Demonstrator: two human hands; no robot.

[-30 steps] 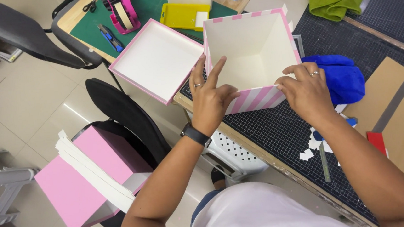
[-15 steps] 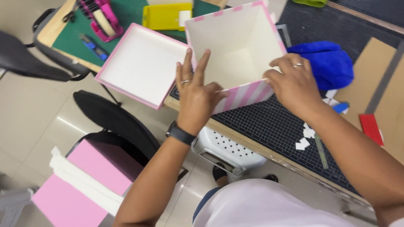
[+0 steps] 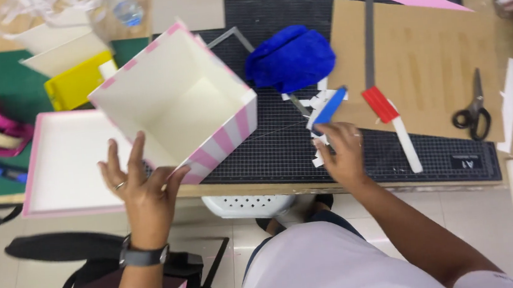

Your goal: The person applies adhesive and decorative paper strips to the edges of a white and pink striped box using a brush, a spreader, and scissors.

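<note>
Head view: cutting mat (image 3: 282,154) sprawls across the bench, and on its left end the striped box (image 3: 175,104) sits tilted, mouth up. Left hand (image 3: 140,183) props its near corner, fingers spread. Right hand (image 3: 342,152) pinches the blue tool (image 3: 330,108), long axis slanting away to the right.

A pink-and-white striped square box (image 3: 174,102) stands open beside its flat pink-edged lid (image 3: 69,162).

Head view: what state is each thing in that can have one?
Pink-and-white striped cardboard box: open, empty, tilted, steadied by left hand.
Pink-edged white box lid: off, lying inside-up.
Black-handled scissors: closed, lying flat.
Blue-handled tool: right hand grips it.
Blue cloth: crumpled.
</note>
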